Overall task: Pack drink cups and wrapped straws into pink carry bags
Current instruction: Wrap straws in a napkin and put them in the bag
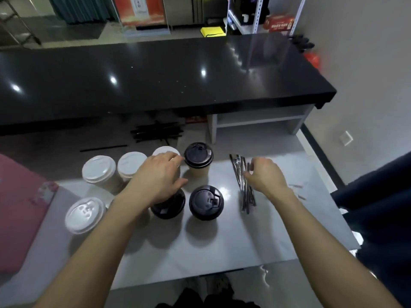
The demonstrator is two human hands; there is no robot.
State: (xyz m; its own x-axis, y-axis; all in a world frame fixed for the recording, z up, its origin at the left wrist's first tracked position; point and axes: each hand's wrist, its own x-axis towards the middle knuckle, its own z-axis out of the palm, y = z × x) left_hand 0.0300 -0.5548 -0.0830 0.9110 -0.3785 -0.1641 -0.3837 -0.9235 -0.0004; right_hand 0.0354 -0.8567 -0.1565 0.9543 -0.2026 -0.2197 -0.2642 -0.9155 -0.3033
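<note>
**Cups and straws on the desk, two hands reaching**

A pink bag (20, 210) is seen far to the left of the left hand, lying flat at the edge of the desk (222, 247). Four cups with white lids (99, 168) are set just left of that hand, and one more white lid is partly hidden behind its fingers.

The left hand (159, 178) is held over a black-lidded cup (169, 206), with the fingers loosely bent. It cannot be told whether the cup is gripped or only touched. Two more black-lidded cups are found just right of this hand: one at the back (198, 157) and one at the front (206, 202).

A bunch of wrapped straws (241, 172) is laid on the desk right under the right hand (265, 176). The fingers of this hand are curled down onto the straws, but the grip on them cannot be told for sure.

A long black counter (155, 78) is seen far behind both hands, and loose black sticks (156, 132) are piled below it.
</note>
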